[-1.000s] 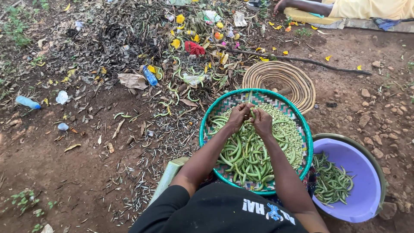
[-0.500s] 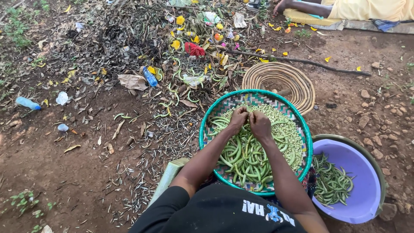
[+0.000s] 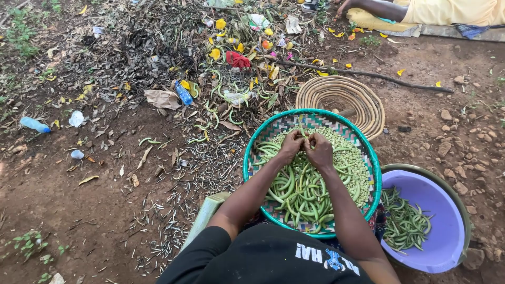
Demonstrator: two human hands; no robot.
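I'm seeing a bean pod (image 3: 304, 138) being pinched by both my left hand (image 3: 291, 146) and right hand (image 3: 319, 151) over the green tray (image 3: 251, 144), sitting on bare dirt (image 3: 79, 210) outdoors beside a purple basin (image 3: 452, 221).

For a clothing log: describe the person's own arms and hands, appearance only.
Both arms are bare from the short sleeves of a black T-shirt with pale printed markings. The left hand and right hand show no gloves, rings, watch or bracelets.

Open dirt (image 3: 79, 210) lies left — purple basin (image 3: 447, 210) and coiled mat (image 3: 342, 97) crowd the right.
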